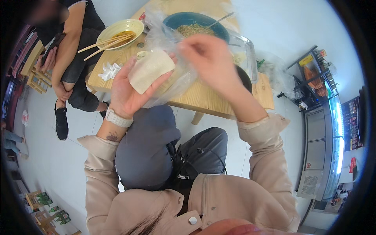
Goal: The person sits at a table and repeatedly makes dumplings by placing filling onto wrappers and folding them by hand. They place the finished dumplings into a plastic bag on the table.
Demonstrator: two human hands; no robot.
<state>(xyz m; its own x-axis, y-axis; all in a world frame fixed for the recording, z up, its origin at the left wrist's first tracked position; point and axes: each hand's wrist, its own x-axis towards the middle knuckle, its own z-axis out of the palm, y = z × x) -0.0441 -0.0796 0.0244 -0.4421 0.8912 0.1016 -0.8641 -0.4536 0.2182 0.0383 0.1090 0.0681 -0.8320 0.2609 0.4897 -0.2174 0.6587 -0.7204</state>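
My left hand (124, 88) is palm up and holds a pale, four-sided dough wrapper (151, 72) across its palm and fingers. A small pale folded piece (142, 54) shows at the wrapper's far edge. To the right, my right hand (208, 55) is raised with curled, motion-blurred fingers; whether anything is between them is unclear. Beyond it stands a blue-green bowl (170, 21) of minced filling (192, 30), with a metal utensil (223, 18) leaning in it. A clear plastic bag (157, 32) lies between this bowl and my left hand, partly covered by both hands.
On the wooden table (205, 101) are a pale bowl (102, 32) with broth and chopsticks (113, 44), a crumpled tissue (109, 71), and a metal tray (252, 55) holding pale pieces. A seated person (70, 55) with a phone is at left. A refrigerated cabinet (315, 147) stands right.
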